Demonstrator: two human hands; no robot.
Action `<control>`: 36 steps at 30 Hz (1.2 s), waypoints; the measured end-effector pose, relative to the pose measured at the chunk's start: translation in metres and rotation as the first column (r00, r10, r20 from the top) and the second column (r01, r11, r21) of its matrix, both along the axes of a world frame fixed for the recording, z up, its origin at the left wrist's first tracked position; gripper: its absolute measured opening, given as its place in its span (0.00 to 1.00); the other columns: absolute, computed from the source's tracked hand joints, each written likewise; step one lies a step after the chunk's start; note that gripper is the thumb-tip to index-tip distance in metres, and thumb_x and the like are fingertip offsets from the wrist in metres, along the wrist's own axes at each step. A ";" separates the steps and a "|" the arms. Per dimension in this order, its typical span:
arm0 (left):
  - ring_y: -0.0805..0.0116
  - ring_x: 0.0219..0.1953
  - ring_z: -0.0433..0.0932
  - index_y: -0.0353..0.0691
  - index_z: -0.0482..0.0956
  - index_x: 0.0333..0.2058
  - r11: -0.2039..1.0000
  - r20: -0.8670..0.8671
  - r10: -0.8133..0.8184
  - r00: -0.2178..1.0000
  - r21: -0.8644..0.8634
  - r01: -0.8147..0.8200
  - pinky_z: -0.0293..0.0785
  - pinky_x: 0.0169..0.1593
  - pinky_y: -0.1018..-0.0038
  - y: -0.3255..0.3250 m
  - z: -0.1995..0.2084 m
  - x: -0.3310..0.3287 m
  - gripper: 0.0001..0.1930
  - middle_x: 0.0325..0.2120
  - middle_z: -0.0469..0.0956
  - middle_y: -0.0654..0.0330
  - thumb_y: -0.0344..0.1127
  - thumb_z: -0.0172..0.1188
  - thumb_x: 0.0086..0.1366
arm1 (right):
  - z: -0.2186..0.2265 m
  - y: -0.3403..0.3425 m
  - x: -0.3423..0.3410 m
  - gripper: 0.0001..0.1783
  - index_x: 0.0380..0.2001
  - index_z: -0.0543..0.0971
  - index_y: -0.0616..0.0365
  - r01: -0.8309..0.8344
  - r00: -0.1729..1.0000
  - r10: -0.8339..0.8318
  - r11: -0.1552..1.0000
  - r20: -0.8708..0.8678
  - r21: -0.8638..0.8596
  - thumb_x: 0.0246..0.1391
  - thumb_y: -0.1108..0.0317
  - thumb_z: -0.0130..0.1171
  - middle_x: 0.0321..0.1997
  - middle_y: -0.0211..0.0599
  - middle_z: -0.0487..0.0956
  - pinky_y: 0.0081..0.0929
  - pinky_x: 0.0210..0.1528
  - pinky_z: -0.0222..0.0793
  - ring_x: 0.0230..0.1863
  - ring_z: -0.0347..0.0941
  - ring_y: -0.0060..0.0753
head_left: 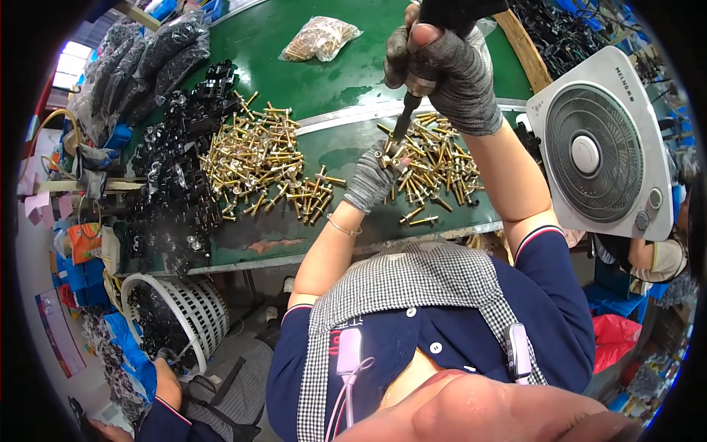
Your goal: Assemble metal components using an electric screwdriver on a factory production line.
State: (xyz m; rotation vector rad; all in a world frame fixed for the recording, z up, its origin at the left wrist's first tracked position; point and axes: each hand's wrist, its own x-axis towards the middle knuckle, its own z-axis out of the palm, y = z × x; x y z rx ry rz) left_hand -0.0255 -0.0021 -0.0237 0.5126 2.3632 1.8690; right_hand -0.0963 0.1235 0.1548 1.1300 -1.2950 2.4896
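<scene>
My right hand (468, 77), in a grey knit glove with bare fingertips showing, is wrapped round a black power screwdriver (420, 87). Its dark bit points down toward my left hand (372, 177), which wears a similar glove. Between the left fingers are brass-coloured bolts (386, 160), close to the bit; whether the bit touches one I cannot tell. Beside that hand lies a heap of loose bolts (445, 166). To its left spreads a larger pile of bolts (254, 151), bordering a mass of small black parts (177, 158).
A green worktable (339, 70) carries a clear bag of bolts (322, 39). Filled plastic bags (140, 70) stand at the far left. A white fan (600, 151) is at the right. Below the left edge sits a white basket (188, 313), near a co-worker's arm (168, 383).
</scene>
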 end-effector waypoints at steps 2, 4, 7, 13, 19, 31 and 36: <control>0.60 0.26 0.74 0.36 0.71 0.36 0.996 -0.013 -0.009 1.000 -0.088 0.008 0.71 0.34 0.70 0.000 0.002 0.001 0.14 0.24 0.75 0.53 0.36 0.61 0.56 | -0.006 0.003 -0.001 0.23 0.33 0.69 0.61 -0.102 0.978 0.088 0.993 -0.188 -0.067 0.39 0.59 0.69 0.21 0.37 0.74 0.26 0.20 0.69 0.16 0.70 0.29; 0.60 0.26 0.74 0.35 0.71 0.37 0.991 -0.019 -0.013 1.000 -0.131 0.010 0.71 0.33 0.70 0.000 0.003 0.002 0.14 0.24 0.75 0.53 0.36 0.61 0.56 | 0.001 0.007 0.021 0.24 0.34 0.68 0.60 0.057 0.981 -0.057 0.998 0.185 0.007 0.39 0.60 0.68 0.22 0.37 0.74 0.26 0.21 0.70 0.16 0.70 0.29; 0.67 0.25 0.72 0.36 0.71 0.34 0.997 -0.037 -0.001 0.999 -0.075 -0.002 0.70 0.32 0.72 0.003 0.004 0.004 0.16 0.22 0.74 0.56 0.38 0.66 0.52 | -0.009 0.008 0.006 0.24 0.36 0.68 0.60 0.076 0.982 -0.079 0.997 0.169 0.020 0.40 0.61 0.68 0.22 0.38 0.74 0.27 0.21 0.70 0.17 0.70 0.29; 0.67 0.25 0.72 0.36 0.71 0.34 0.997 -0.031 0.031 0.999 -0.063 -0.033 0.70 0.32 0.71 0.002 0.012 0.007 0.16 0.22 0.74 0.55 0.37 0.66 0.52 | 0.005 0.005 0.026 0.24 0.36 0.67 0.59 0.077 0.896 -0.103 0.994 0.431 0.077 0.40 0.60 0.68 0.22 0.37 0.74 0.27 0.22 0.70 0.17 0.70 0.29; 0.60 0.27 0.74 0.35 0.71 0.36 0.996 -0.131 0.034 0.991 -0.077 -0.045 0.71 0.33 0.70 0.003 0.021 0.004 0.16 0.25 0.75 0.53 0.37 0.64 0.53 | 0.000 0.004 0.011 0.24 0.36 0.67 0.59 -0.004 0.974 -0.001 1.000 0.229 0.021 0.41 0.60 0.68 0.23 0.37 0.74 0.27 0.22 0.71 0.18 0.70 0.29; 0.62 0.29 0.75 0.36 0.72 0.37 0.998 -0.266 -0.006 0.964 -0.064 -0.012 0.72 0.36 0.71 0.006 0.024 0.000 0.17 0.27 0.76 0.55 0.36 0.65 0.52 | 0.005 0.012 0.026 0.25 0.36 0.67 0.59 0.072 0.905 -0.095 0.995 0.416 0.070 0.40 0.59 0.68 0.22 0.38 0.74 0.27 0.22 0.70 0.17 0.70 0.29; 0.69 0.23 0.72 0.36 0.72 0.35 0.982 0.162 0.026 0.986 -0.188 0.005 0.70 0.29 0.72 0.007 0.017 -0.004 0.14 0.20 0.75 0.61 0.39 0.63 0.55 | 0.017 0.014 0.031 0.26 0.36 0.67 0.59 0.120 0.902 -0.157 0.986 0.401 0.116 0.40 0.58 0.69 0.22 0.37 0.74 0.26 0.21 0.69 0.17 0.69 0.29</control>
